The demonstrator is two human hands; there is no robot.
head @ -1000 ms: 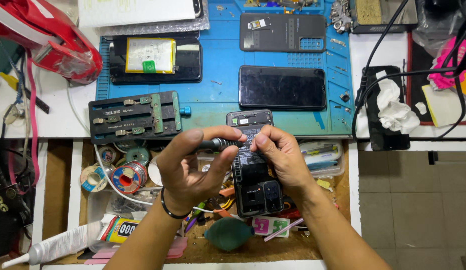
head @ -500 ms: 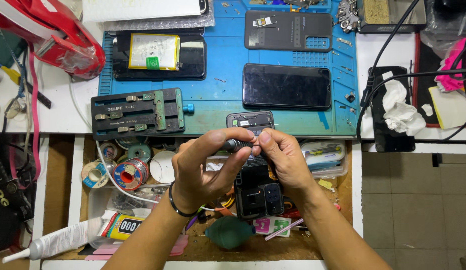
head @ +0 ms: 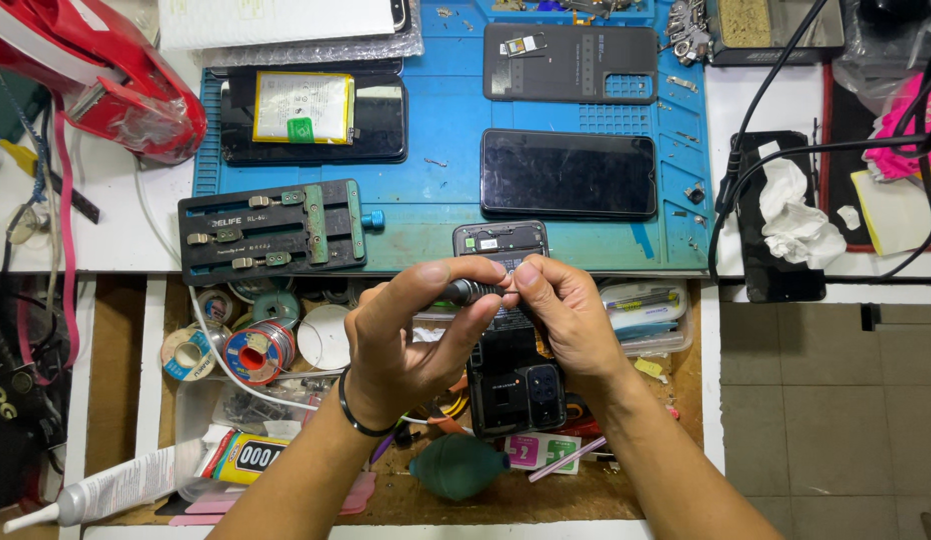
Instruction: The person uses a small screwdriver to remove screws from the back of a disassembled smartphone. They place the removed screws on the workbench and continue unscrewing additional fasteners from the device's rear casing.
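Observation:
My left hand (head: 411, 335) and my right hand (head: 566, 315) meet over an open drawer at the front edge of the bench. Between their fingertips they pinch a small dark cylindrical tool (head: 474, 292), lying level. A dark phone body (head: 514, 375) with its camera block showing lies under both hands, its top end (head: 501, 240) resting on the blue work mat (head: 441, 150). A black band circles my left wrist.
On the mat lie a black phone screen (head: 569, 173), a dark back cover (head: 571, 62), an opened phone with a battery (head: 311, 115) and a black clamp fixture (head: 273, 230). The drawer holds wire spools (head: 254, 350), a green blower bulb (head: 458, 467) and a glue tube (head: 116, 485). Black cables (head: 786, 150) run at right.
Both hands and the pinched tool have shifted slightly; the fingers have turned a little around the tool. The view has drifted a little. Nothing else on the bench moved.

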